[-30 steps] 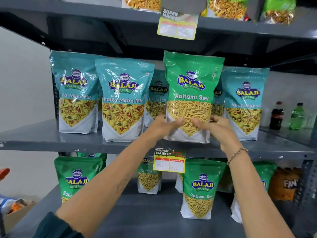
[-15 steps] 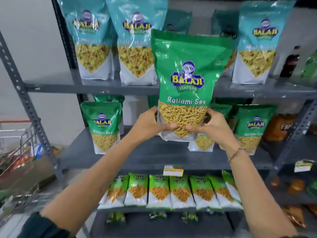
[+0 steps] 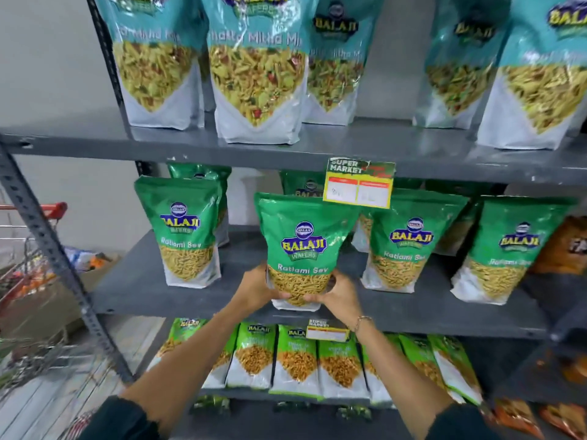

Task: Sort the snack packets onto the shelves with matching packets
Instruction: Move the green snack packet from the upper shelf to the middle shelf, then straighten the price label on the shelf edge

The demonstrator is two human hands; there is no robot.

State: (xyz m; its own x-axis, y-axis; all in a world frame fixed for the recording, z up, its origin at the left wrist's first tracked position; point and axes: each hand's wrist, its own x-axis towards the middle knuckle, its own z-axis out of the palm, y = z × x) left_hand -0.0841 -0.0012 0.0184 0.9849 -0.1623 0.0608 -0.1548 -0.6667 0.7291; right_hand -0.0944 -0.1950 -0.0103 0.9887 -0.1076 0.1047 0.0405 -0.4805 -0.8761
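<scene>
A red-handled cart [image 3: 35, 249] stands at far left, beside the grey rack post [image 3: 47, 236]. On the top shelf [image 3: 365, 144] stand teal packets [image 3: 254, 68]; one reads "Khatta Mitha Mix", though the lettering is blurred, and the "BALAJI" logo shows on those behind.

On the middle shelf [image 3: 152, 296] a green packet [image 3: 187, 236] stands upright at the left, printed "BALAJI WAFERS" and "Ratlami Sev". Next comes the held packet [image 3: 301, 246], same brand and same name, upright with its base at the shelf's front edge. The left hand [image 3: 257, 289] wraps its lower left corner and the right hand [image 3: 338, 295] its lower right, both closed on it, thumbs across the clear window over the sev. A bracelet [image 3: 362, 320] circles the right wrist.

Above its right shoulder hangs a price tag [image 3: 359, 184] headed "SUPER MARKET"; its figures cannot be read. Further right stand two more Ratlami Sev packets [image 3: 409, 246], just beside the held one and not touching it.

On the bottom shelf lies a row of light green packets [image 3: 298, 357] marked "BALAJI", with a second small tag [image 3: 327, 331] above them.
</scene>
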